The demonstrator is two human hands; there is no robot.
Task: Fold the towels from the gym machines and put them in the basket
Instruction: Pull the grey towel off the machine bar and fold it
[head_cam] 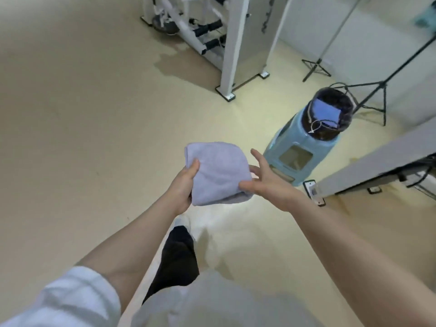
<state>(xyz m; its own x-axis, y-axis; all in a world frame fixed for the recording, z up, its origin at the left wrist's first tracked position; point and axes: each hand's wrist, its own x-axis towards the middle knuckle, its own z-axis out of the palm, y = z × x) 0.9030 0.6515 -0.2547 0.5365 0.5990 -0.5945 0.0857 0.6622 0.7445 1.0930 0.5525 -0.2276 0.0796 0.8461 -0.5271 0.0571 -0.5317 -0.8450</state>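
Pale gym flooring spreads under us. Our left hand (182, 185) grips the folded towel (217, 173) by its near-left edge, keeping the layers stacked. Our right hand (264, 178), fingers spread, steadies its right side. Beyond that grip stands the basket (330, 114) on a blue stool (290, 149), seemingly already holding a towel.

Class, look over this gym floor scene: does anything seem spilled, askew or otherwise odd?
The dark basket stands on a blue plastic stool, not on the floor. Nothing looks spilled; the towel in hand is folded.
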